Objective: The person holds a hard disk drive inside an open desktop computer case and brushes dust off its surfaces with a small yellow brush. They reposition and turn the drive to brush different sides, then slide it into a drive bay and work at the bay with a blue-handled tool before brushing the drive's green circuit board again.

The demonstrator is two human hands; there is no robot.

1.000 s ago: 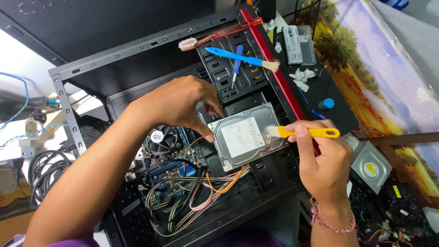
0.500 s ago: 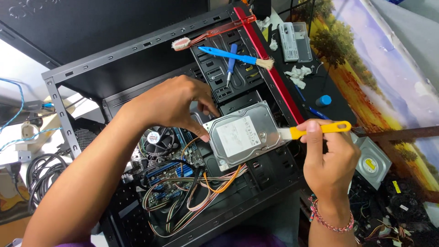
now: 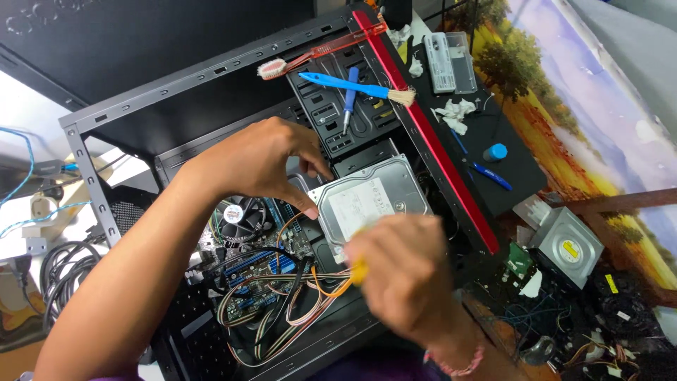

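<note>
Silver and flat, a hard disk drive (image 3: 374, 204) with a white label lies label-up inside the open black computer case (image 3: 211, 106), close to the case's red front edge (image 3: 423, 134). The left hand (image 3: 257, 162) reaches in from the left side of the case and touches the drive's left edge, thumb and forefinger curled toward each other at its corner. The right hand (image 3: 409, 275), blurred, covers the drive's near edge with fingers closed round a yellow-handled tool (image 3: 358, 269); only a short piece of the handle shows. Beneath the hands, bundled multicoloured cables (image 3: 282, 317) cross the motherboard, and a CPU cooler fan (image 3: 236, 215) sits just left of the drive. On the drive-bay panel at the case's far edge lie a blue-handled brush (image 3: 352, 85), a small blue screwdriver (image 3: 349, 102) and a red toothbrush (image 3: 317, 53). Beyond the red edge, an optical drive (image 3: 568, 247) rests on the cluttered table.
</note>
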